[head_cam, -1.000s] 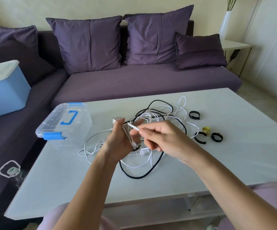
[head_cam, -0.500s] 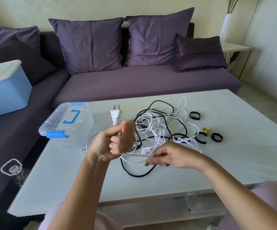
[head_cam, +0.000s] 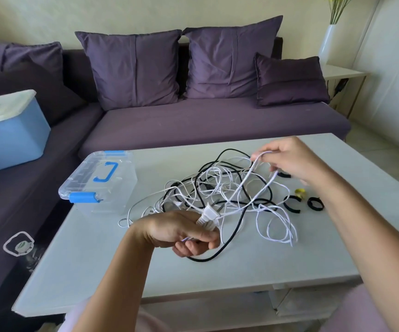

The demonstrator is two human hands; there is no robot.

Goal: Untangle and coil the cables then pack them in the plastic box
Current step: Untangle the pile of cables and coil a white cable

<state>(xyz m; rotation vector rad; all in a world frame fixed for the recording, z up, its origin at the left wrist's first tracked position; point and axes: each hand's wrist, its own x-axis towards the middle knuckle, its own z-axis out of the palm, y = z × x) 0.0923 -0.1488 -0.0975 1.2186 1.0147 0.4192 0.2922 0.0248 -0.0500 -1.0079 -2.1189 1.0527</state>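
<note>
Holds a white two-pin plug [head_cam: 209,214] in the left grip [head_cam: 177,232], fingers curled round it and round some white cord beneath, low in the centre of the frame just above the surface [head_cam: 146,271]. Pinches a loop of white cable [head_cam: 253,173] in the right grip [head_cam: 292,159], raised at the upper right of the heap, with the cord stretched down toward the plug end.

Leaves the rest of the tangled cables [head_cam: 217,188] heaped mid-frame: thin white cords crossing over and under a black cable [head_cam: 232,233], with one black bend trailing toward the near edge below the left grip. Shows the clear plastic box [head_cam: 112,200] just left of the heap, lid on, blue latches and handle. Shows black strap ties [head_cam: 292,204] and a yellow tie [head_cam: 300,192] at the right of the heap, close under the right forearm.

Looks like the untangling step, early on: works one white cord free of the heap, with nothing coiled and tied and nothing packed. Calls next for lifting the held loop clear of the black cable, feeding the slack back to the left grip turn by turn, and easing off at any white-under-black crossing rather than pulling hard. Needs a tie within reach for the finished coil, and the box lid opened before packing.
</note>
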